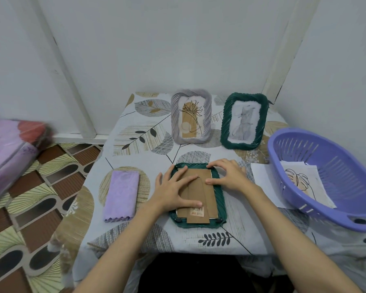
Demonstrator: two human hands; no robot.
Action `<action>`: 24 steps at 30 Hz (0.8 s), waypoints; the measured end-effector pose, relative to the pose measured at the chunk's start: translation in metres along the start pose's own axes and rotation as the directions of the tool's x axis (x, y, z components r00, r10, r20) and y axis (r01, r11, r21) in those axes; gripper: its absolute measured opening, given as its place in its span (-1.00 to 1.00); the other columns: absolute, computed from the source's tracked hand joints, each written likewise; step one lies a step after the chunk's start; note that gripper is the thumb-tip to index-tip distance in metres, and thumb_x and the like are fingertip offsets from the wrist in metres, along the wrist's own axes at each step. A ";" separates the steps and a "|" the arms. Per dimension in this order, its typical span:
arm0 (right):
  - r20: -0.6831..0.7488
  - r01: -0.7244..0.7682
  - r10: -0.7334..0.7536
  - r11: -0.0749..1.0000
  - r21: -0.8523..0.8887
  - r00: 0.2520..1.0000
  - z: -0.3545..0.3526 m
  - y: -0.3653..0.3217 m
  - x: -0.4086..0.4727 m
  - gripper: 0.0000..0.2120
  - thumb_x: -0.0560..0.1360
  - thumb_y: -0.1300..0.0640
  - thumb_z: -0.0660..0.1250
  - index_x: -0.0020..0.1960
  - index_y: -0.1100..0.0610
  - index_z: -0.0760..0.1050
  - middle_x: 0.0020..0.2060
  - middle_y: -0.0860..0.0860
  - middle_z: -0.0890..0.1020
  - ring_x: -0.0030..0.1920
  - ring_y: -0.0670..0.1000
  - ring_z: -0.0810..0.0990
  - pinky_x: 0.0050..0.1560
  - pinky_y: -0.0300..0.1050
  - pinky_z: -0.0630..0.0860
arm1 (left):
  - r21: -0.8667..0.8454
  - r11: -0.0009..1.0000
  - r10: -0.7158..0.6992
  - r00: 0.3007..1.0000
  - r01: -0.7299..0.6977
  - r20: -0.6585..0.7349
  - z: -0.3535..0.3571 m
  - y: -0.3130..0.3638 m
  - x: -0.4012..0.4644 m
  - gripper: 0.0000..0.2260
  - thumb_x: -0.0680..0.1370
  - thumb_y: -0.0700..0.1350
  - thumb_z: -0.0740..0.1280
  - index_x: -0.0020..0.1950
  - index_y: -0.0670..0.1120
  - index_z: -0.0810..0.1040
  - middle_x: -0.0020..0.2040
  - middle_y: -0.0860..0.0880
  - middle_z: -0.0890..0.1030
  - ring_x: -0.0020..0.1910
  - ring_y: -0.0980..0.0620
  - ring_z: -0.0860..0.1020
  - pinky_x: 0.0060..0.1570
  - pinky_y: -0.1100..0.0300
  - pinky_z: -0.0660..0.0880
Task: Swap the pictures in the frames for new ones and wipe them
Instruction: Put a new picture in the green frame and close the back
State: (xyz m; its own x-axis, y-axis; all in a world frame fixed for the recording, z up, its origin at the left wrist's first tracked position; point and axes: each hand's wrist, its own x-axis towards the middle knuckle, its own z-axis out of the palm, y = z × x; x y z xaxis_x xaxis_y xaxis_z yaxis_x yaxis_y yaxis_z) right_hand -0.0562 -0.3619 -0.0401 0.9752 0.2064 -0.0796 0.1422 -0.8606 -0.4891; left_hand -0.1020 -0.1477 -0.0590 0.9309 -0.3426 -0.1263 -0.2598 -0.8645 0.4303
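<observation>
On the patterned tablecloth (pixel 135 132), near the front edge of the table, a dark green frame (pixel 219 199) is found lying face down, its brown cardboard backing (pixel 201 191) turned upward. A barcode sticker (pixel 197 212) is seen on the backing's near end.

The left hand (pixel 173 191) is laid flat on the left part of the backing, fingers straight and spread, nothing being gripped. The right hand (pixel 228 176) is placed at the frame's far right corner, fingers extended and lightly arched, fingertips pressed on the frame edge and backing; nothing is enclosed by them.

Behind this frame, two further frames are stood upright: a grey frame (pixel 191 119) holding a plant drawing, and to its right a second green frame (pixel 244 121) holding a pale sketch. The two are apart.

A folded lilac cloth (pixel 121 196) is laid flat to the left of the face-down frame, not touching it. At the right, a purple slotted basket (pixel 334 166) is noted with a leaf drawing (pixel 300 180) inside, and a white sheet (pixel 262 176) is partly beneath its rim.
</observation>
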 end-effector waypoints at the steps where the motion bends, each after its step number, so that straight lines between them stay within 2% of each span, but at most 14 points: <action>1: -0.009 0.011 -0.011 1.000 0.005 1.000 0.001 0.000 -0.001 -0.53 0.31 -0.24 0.42 0.18 -0.20 0.45 0.28 -0.13 0.44 0.33 -0.02 0.25 0.25 0.06 0.10 | 0.002 1.000 -0.002 1.000 0.002 0.000 0.000 0.000 0.000 -0.17 0.17 0.52 0.20 0.41 0.37 0.10 0.53 0.18 -0.05 0.50 0.01 -0.22 0.42 -0.17 -0.25; 7: -0.105 0.037 -0.030 0.997 0.065 0.994 0.008 0.004 -0.010 -0.56 0.31 -0.27 0.39 0.16 -0.23 0.49 0.26 -0.19 0.47 0.28 -0.09 0.27 0.16 -0.05 0.08 | 0.004 1.000 0.002 1.000 -0.002 -0.013 0.002 -0.002 0.000 -0.13 0.11 0.55 0.09 0.41 0.38 0.09 0.53 0.19 -0.06 0.50 0.02 -0.22 0.43 -0.16 -0.23; 11: -0.145 0.032 -0.030 0.999 0.011 0.989 0.016 0.008 -0.014 -0.54 0.34 -0.32 0.30 0.21 -0.24 0.48 0.30 -0.19 0.44 0.31 -0.11 0.26 0.12 -0.08 0.08 | -0.004 1.000 0.008 1.000 -0.008 -0.022 0.002 -0.003 0.000 -0.14 0.11 0.55 0.07 0.40 0.39 0.08 0.53 0.20 -0.05 0.50 0.02 -0.21 0.44 -0.15 -0.21; 15: -0.134 -0.017 0.012 0.999 -0.039 0.991 0.018 0.003 -0.020 -0.47 0.39 -0.35 0.24 0.32 -0.25 0.36 0.39 -0.11 0.35 0.39 -0.07 0.20 0.31 0.09 0.07 | 0.001 1.000 0.008 1.000 -0.008 -0.030 0.003 -0.003 0.000 -0.12 0.11 0.56 0.07 0.42 0.37 0.06 0.52 0.20 -0.05 0.50 0.04 -0.20 0.44 -0.14 -0.21; 18: -0.103 -0.053 0.043 0.994 -0.097 0.994 0.026 -0.005 -0.033 -0.32 0.35 -0.47 0.11 0.42 -0.28 0.17 0.47 -0.09 0.19 0.47 -0.03 0.06 0.40 0.23 -0.05 | -0.025 1.000 0.005 0.998 -0.006 -0.057 0.005 -0.003 0.000 -0.02 0.10 0.56 0.10 0.46 0.30 -0.09 0.52 0.21 -0.03 0.51 0.05 -0.18 0.45 -0.12 -0.19; 20: -0.093 -0.078 0.067 0.989 -0.123 0.993 0.030 -0.007 -0.040 -0.33 0.36 -0.46 0.13 0.42 -0.29 0.17 0.49 -0.08 0.15 0.49 -0.01 0.00 0.40 0.25 -0.10 | -0.039 0.999 0.007 0.997 -0.010 -0.077 0.005 -0.003 0.000 0.01 0.10 0.56 0.13 0.47 0.28 -0.16 0.52 0.19 -0.01 0.51 0.06 -0.17 0.45 -0.12 -0.18; 22: -0.109 -0.094 0.081 0.989 -0.114 0.991 0.032 -0.007 -0.042 -0.35 0.36 -0.45 0.14 0.40 -0.31 0.19 0.49 -0.08 0.16 0.49 -0.01 0.00 0.41 0.25 -0.10 | -0.047 0.999 0.016 0.996 -0.020 -0.092 0.006 -0.004 -0.001 0.03 0.10 0.55 0.13 0.48 0.25 -0.13 0.53 0.17 -0.03 0.51 0.09 -0.16 0.45 -0.09 -0.17; 24: -0.109 -0.092 0.082 0.991 -0.095 0.991 0.031 -0.007 -0.042 -0.36 0.35 -0.46 0.14 0.39 -0.31 0.21 0.48 -0.11 0.18 0.49 -0.02 0.01 0.41 0.26 -0.09 | -0.124 0.992 -0.005 0.988 -0.015 -0.153 0.006 -0.006 0.000 0.01 0.11 0.55 0.10 0.50 0.19 0.00 0.54 0.11 -0.01 0.51 0.09 -0.08 0.44 -0.02 -0.12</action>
State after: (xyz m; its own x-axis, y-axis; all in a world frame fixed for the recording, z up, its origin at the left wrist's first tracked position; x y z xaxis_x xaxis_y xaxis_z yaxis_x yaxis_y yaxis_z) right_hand -0.1033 -0.3501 -0.0606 0.9962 0.0834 -0.0245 0.0670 -0.9162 -0.3951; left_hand -0.1015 -0.1446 -0.0668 0.9604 -0.2784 0.0100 -0.2397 -0.8074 0.5392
